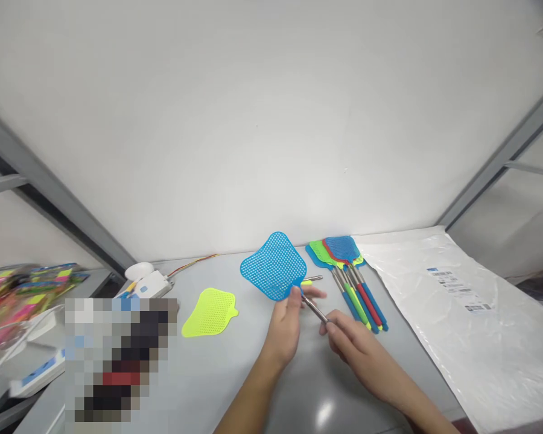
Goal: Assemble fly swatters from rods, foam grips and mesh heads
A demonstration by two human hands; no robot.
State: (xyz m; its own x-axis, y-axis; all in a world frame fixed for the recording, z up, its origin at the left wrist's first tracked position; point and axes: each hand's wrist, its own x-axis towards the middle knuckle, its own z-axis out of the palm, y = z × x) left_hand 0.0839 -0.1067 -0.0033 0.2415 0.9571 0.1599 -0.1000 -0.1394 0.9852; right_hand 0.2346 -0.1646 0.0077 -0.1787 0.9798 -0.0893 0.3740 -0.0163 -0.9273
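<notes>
A blue fly swatter [274, 265] with a perforated head is held up over the table, its head tilted to the upper left. My left hand [287, 322] pinches it at the neck, where the head meets the metal rod. Farther down, my right hand [350, 340] closes around the lower part of the rod, hiding the handle end. Behind my left hand lies another rod with a yellow part [314, 279], partly covered. A loose yellow-green swatter head [210, 312] rests flat to the left. Several finished-looking swatters [350, 283] with coloured handles lie piled to the right.
A white plastic mailer bag [461, 319] with printed labels covers the table's right side. At left are a white power strip [149, 286], wires, a pixelated patch and colourful packets [22, 301]. The white wall [257, 132] rises behind the grey table [194, 386].
</notes>
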